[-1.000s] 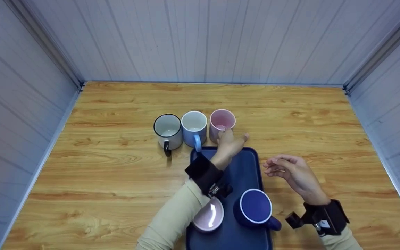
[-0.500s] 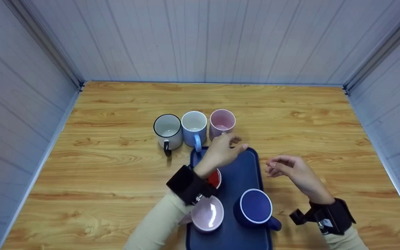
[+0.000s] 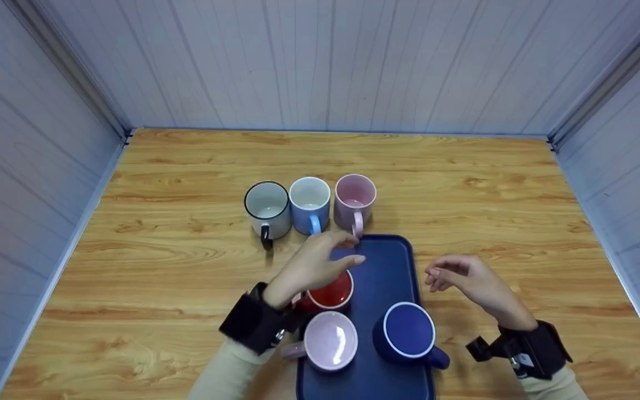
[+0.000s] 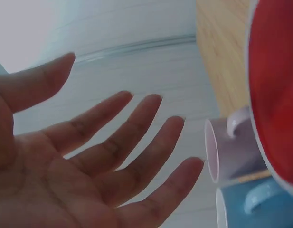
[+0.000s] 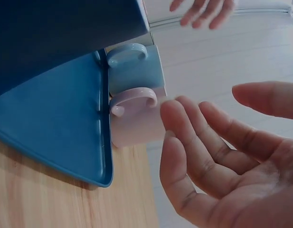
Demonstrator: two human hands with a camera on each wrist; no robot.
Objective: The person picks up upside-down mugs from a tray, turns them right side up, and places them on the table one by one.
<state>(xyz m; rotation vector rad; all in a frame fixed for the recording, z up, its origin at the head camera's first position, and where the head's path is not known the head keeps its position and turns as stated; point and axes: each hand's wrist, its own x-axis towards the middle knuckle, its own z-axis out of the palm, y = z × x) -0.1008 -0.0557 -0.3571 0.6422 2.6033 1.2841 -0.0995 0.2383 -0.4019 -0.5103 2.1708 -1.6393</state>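
My left hand (image 3: 311, 266) hovers over the far left part of the dark blue tray (image 3: 384, 264), fingers spread and holding nothing. Below it stands a red mug (image 3: 334, 291), partly covered by the hand in the head view. A speckled pale pink mug (image 3: 328, 340) and a dark blue mug (image 3: 409, 330) stand nearer on the tray. Beyond its far edge, a pink mug (image 3: 355, 194), a light blue mug (image 3: 310, 203) and a white mug with black rim (image 3: 268, 208) stand in a row, handles toward me. My right hand (image 3: 478, 286) hangs right of the tray, fingers loosely bent around nothing.
The wooden table (image 3: 520, 194) runs back to a pale panelled wall (image 3: 325, 66), with side walls at left and right. The dark blue mug's handle sticks out over the tray's right edge, and the pale pink mug's over the left.
My left hand has let go at the pink mug's handle and drawn back leftward and nearer, uncovering that handle and the red mug. The right hand has barely shifted.
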